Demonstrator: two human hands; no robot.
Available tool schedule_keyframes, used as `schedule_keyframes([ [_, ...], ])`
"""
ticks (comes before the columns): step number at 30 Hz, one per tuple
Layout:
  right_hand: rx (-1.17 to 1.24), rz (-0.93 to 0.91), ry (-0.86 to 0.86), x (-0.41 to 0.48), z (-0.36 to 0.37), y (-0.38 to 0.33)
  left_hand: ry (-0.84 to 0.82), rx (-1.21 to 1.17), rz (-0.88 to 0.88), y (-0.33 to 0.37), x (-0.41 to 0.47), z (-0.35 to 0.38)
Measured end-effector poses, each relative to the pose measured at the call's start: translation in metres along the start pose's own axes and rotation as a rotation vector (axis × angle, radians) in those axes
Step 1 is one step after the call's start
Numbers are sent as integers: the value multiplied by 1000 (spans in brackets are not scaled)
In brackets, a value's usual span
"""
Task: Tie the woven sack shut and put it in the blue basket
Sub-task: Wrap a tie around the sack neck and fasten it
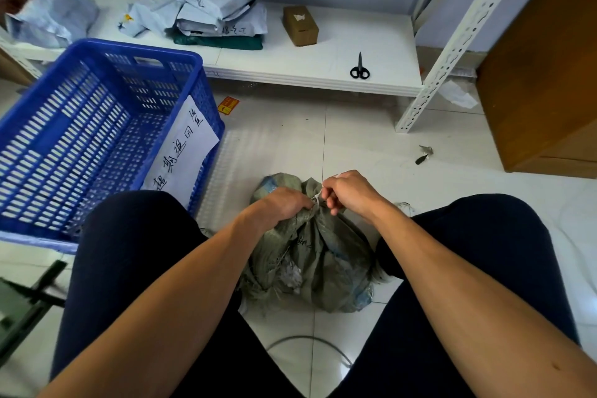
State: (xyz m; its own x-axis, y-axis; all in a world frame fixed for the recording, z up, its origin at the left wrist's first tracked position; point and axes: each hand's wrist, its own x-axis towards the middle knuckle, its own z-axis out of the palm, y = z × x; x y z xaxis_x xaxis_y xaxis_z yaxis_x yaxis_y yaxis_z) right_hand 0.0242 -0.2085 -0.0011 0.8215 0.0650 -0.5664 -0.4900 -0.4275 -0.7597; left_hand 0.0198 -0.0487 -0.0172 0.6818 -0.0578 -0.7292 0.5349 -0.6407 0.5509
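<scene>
Currently you are sitting w/ both knees spread, looking down at the tiled floor (355, 145).

Far left: the blue basket (93, 136) is standing on the floor beside your left knee, tilted in this wide view, interior showing no sack. A white paper sheet (182, 152) w/ handwritten characters is hanging on its near right wall.

Behind it: a low white shelf (323, 52) is carrying grey mailer bags (206, 3) stacked over a green bundle, then a small brown carton (300, 26), then black scissors (359, 69) lying flat near the front edge, well apart from your hands.

Center: the woven sack (310, 255) is sitting on the floor between your legs, not in the basket. Fabric is gathered into a neck at the top, approx. where both hands are meeting.

Your left hand (281, 205) is closing around the bunched neck from the left, fingers curled onto the fabric. Your right hand (350, 192) is pinching a thin white tie (318, 196) just beside the left hand's fingertips, w/ the tie running to the sack neck. Hands are close together, nearly touching. Whether the knot is finished: cannot tell.

Right: a white perforated shelf upright (452, 52) is standing on the floor, w/ a brown wooden cabinet (542, 74) beyond it.
</scene>
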Motion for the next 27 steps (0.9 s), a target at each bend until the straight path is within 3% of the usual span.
schedule_keyframes([
  [4,-15,2,8,2,0,1,71,268,174,1,-1,3],
  [7,-36,-10,4,1,2,-1,242,478,306,0,-3,6],
  [12,-50,-13,15,1,2,-3,391,435,489,3,-8,9],
  [19,-95,-28,43,-1,3,-4,428,523,571,1,-4,13],
  [27,-128,-66,72,-6,2,-4,405,527,494,5,-8,10],
])
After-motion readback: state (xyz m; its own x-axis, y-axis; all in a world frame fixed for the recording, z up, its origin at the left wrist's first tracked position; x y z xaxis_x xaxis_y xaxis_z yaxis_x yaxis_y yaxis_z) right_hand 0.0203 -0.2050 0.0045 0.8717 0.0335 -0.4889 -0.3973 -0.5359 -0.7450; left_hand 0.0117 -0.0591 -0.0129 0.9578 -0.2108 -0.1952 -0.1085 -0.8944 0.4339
